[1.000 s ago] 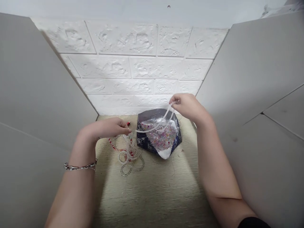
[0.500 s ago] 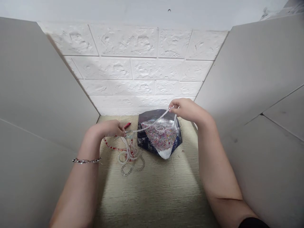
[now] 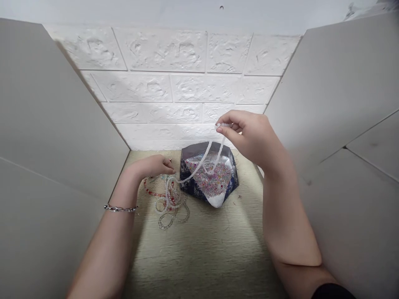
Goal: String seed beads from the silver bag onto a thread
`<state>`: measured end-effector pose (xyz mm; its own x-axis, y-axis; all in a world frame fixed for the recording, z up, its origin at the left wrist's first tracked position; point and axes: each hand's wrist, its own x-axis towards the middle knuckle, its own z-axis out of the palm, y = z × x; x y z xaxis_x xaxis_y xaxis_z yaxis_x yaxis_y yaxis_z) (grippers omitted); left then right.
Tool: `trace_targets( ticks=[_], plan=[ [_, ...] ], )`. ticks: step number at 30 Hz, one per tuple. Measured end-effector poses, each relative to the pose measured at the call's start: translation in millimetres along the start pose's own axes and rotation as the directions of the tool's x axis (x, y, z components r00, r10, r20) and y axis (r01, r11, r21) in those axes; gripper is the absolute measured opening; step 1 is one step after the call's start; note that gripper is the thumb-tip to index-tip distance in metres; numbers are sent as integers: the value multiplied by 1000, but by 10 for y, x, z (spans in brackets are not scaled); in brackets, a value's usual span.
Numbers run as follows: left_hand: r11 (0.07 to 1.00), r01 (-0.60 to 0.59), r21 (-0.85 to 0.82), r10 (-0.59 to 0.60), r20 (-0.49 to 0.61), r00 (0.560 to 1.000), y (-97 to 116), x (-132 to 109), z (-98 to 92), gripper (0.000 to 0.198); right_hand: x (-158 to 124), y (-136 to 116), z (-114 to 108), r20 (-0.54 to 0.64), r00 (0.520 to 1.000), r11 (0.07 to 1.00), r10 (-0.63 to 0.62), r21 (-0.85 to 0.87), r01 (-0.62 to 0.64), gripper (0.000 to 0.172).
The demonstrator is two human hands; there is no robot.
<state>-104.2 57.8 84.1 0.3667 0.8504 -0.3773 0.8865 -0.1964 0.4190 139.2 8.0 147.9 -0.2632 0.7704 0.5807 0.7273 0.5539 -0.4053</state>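
right hand (image 3: pixel 249 139) pinched white bead strand (image 3: pixel 199 164) above bead bag (image 3: pixel 209 180) | left hand (image 3: pixel 152 166) pinched its lower end | risk: strand likely snagging tangled strands (image 3: pixel 170 203)

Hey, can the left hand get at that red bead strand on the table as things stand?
Probably yes: the left hand rests right beside the red bead strand, nothing lies between them, though its fingers seem busy with the white bead strand.

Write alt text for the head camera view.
The right hand lifts a white bead strand above an open pouch of mixed beads, while the left hand pinches its other end by a pile of bead strands on a table.
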Motion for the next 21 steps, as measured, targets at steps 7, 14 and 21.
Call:
trace_targets(
  ticks=[7,14,21],
  plan=[
    [917,-171,-360,85,-241,967,267,-118,-19,50,22,-66,206,215,973,997,-82,21,79,17],
    [786,-271,-556,241,-129,962,445,-147,68,48,-28,-134,411,503,863,999,39,-40,-21,18],
    [873,-276,-402,227,-164,960,512,-167,50,26,-6,-88,405,571,821,999,26,22,-47,14]
  ],
)
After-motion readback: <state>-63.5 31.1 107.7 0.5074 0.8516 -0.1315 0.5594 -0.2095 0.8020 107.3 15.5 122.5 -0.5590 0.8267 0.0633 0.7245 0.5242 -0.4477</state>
